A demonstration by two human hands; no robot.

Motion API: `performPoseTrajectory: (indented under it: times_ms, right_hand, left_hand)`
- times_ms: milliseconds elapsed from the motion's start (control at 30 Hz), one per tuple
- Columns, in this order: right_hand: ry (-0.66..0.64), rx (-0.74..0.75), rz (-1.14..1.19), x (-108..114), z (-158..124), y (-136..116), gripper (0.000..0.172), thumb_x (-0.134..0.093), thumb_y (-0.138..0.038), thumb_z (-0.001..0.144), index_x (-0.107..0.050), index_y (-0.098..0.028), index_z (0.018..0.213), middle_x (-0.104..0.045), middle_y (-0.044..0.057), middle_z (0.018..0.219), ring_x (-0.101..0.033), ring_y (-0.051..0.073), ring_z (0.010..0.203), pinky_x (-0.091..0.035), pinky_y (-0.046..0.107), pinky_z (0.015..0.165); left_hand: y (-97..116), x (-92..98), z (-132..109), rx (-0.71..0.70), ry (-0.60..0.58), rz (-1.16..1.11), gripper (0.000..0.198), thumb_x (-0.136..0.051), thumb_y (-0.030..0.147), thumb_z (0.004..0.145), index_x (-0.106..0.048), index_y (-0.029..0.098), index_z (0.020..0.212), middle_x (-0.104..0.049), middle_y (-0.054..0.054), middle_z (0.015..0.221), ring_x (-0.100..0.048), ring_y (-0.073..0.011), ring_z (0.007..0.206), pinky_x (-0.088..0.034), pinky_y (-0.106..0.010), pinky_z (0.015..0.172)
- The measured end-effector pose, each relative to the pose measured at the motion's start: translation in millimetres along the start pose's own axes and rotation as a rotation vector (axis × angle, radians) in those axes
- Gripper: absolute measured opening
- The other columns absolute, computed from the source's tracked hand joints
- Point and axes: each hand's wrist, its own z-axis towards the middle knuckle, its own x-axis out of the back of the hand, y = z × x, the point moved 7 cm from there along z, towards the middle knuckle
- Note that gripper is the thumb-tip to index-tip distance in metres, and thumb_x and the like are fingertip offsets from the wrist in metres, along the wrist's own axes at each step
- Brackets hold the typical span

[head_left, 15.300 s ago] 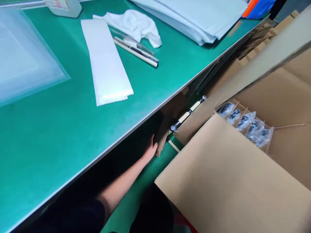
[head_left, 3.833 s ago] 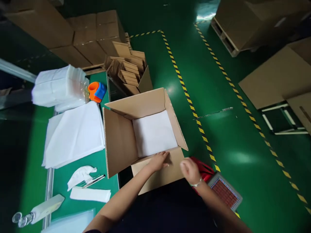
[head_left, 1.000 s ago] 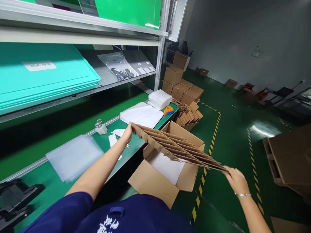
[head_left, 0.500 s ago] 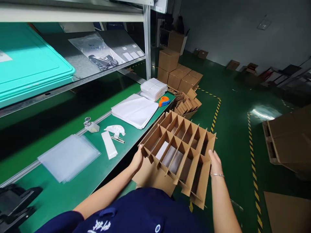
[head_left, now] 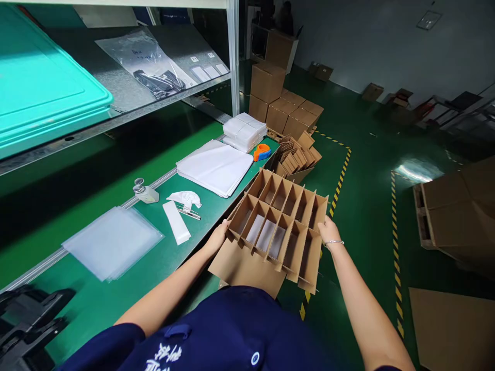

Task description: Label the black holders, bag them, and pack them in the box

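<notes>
A brown cardboard divider grid (head_left: pixel 274 208) with two rows of cells spans the space between my hands, off the bench's right edge. My left hand (head_left: pixel 218 236) grips its left side, and my right hand (head_left: pixel 328 230) grips its right side. The fingers are partly hidden behind the cardboard. Pale surfaces (head_left: pixel 266 236) show through several of the cells. Below the grid, a cardboard flap (head_left: pixel 247 268) juts toward my body; whether the grid touches what lies beneath cannot be made out.
On the green bench (head_left: pixel 154 265) lie clear plastic sheets (head_left: pixel 112 242), white sheets (head_left: pixel 214 166), an orange-and-blue tape dispenser (head_left: pixel 262 152), a pump bottle (head_left: pixel 145 191) and a white strip (head_left: pixel 177 222). A carton of cardboard pieces (head_left: pixel 297 157) stands past the bench. Stacked boxes (head_left: pixel 286 111) stand farther back.
The divider grid has moved down and slightly left, away from my body, with both hands still on it. The camera view has also shifted slightly.
</notes>
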Motion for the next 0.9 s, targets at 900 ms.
performPoseTrajectory:
  times_ms: [900]
  right_hand:
    - [0.120,-0.371,-0.337,-76.0,47.2,41.3,0.033,-0.059,-0.034,0.094,-0.058,-0.015,0.122,-0.061,0.010,0.120,-0.063,0.021,0.103,-0.055,0.041,0.088]
  left_hand:
    - [-38.3,-93.5,47.4,-0.575,-0.374,1.168,0.053,-0.048,0.043,0.095,-0.046,0.023,0.145,-0.041,-0.009,0.153,-0.036,-0.0302,0.142,-0.019,-0.054,0.119]
